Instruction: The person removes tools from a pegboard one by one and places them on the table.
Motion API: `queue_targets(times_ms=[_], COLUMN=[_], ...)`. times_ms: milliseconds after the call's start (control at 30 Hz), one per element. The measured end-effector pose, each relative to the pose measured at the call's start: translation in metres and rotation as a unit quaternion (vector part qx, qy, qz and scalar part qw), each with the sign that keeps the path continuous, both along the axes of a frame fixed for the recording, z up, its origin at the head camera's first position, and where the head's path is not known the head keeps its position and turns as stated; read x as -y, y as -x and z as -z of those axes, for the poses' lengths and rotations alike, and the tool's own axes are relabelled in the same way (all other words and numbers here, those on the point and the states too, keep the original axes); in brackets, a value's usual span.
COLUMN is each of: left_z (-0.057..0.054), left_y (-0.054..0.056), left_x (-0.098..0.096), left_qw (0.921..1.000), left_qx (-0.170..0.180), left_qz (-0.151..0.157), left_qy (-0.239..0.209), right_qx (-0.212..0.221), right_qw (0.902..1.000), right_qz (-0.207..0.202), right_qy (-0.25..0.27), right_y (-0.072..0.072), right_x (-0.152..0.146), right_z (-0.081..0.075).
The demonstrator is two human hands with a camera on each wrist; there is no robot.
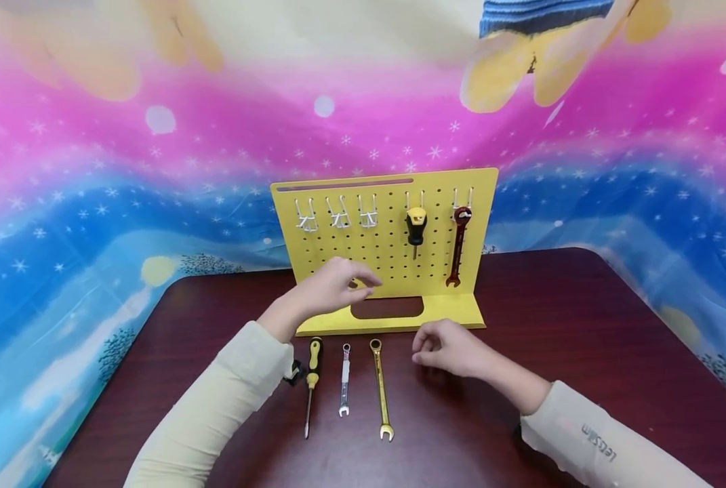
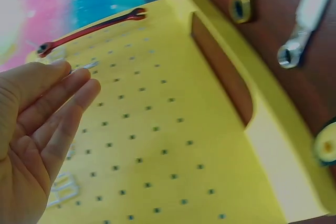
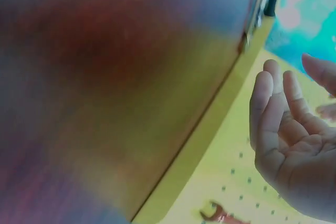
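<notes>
Hands: 2. Left hand (image 1: 333, 288) is raised in front of the board's lower part, fingers loosely bent, thumb apart, grasping nothing. Right hand (image 1: 451, 349) is above the desk at the foot of the board, fingers curled in slackly, released.
Wrenches: 3. 1 red wrench (image 1: 458, 247) hangs on the board; 1 silver wrench (image 1: 345, 379) and 1 gold wrench (image 1: 381, 390) lie on the desk, ring ends toward the board, open ends toward the person. The silver wrench is the shorter of these 2 and carries a white strip. The gold wrench is nearest the right hand.
Screwdrivers: 2. 1 short screwdriver (image 1: 416, 227), yellow and black, hangs tip down, left of the red wrench; 1 long screwdriver (image 1: 312, 381), also yellow and black, lies left of the silver wrench, tip toward the person.
Pegboard: 1 yellow pegboard (image 1: 424, 278), standing on its base; 1 long slot at the upper left, 1 wide cutout at the bottom.
Hooks: 3 white hooks (image 1: 338, 221) in a row at the left; 2 further hooks carry the short screwdriver and the red wrench.
Desk: dark red-brown desk (image 1: 558, 325), rounded far corners.
Room: printed cloth (image 1: 247, 135) behind, pink and blue with white snowflakes.
Sleeves: 2, pale; right sleeve (image 1: 594, 427) bears lettering.
</notes>
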State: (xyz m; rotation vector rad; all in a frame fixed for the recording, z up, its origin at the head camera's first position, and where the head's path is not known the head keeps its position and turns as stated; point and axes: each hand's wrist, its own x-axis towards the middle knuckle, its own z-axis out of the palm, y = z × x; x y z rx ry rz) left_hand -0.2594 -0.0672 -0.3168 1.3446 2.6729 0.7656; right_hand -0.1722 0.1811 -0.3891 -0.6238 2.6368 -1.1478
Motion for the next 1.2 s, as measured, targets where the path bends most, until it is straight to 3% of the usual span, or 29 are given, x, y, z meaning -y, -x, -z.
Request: queue_targets(times_ms=[333,600,833,1200], left_z=[-0.048,-0.071,-0.079,-0.073], left_y=[-0.001,0.004,0.014,0.030], left_x=[-0.007,-0.022,-0.041,-0.061], left_qw=[0.9973,0.9937,0.9926,0.9910], left_qx=[-0.040,-0.053,-0.041,-0.044], left_qz=[-0.012,-0.010,-0.018,-0.053], left_qy=[-0.060,-0.098,-0.113,-0.115], right_qx=[-0.033,-0.040,-0.040,-0.041], right_qw=[0.9962,0.9888,0.9790,0.9662], right_qz=[0.077,0.133,0.179,0.212], right_qy=[0.023,0.054,0.089,0.141], right_y=[0.024,0.038,0.051,0.072], right_x=[-0.022,-0.027,-0.020,-0.008], right_z=[-0.012,-0.018,-0.017,-0.011])
